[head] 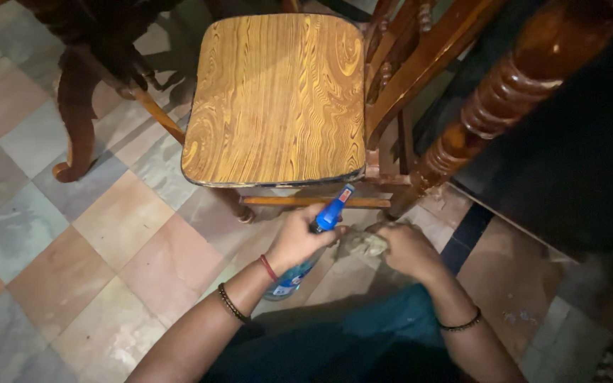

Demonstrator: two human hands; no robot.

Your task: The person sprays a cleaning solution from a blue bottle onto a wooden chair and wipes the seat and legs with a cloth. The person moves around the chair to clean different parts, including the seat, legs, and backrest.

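My left hand (296, 237) grips a spray bottle by its blue trigger head (333, 211); the clear bottle body (289, 280) hangs below my wrist. The nozzle points up toward the front edge of a wooden chair seat (278, 99) with a bold yellow-brown grain. My right hand (406, 248) is closed around a crumpled greyish cloth (363, 243), held right beside the bottle head, just under the chair's front rail (306, 201). Both hands are low, over the tiled floor.
A turned wooden post (505, 99) rises at the right beside a dark surface. The chair's carved back (399, 42) is at the seat's right. A curved dark furniture leg (76, 106) stands at upper left. The floor has coloured square tiles (108, 234).
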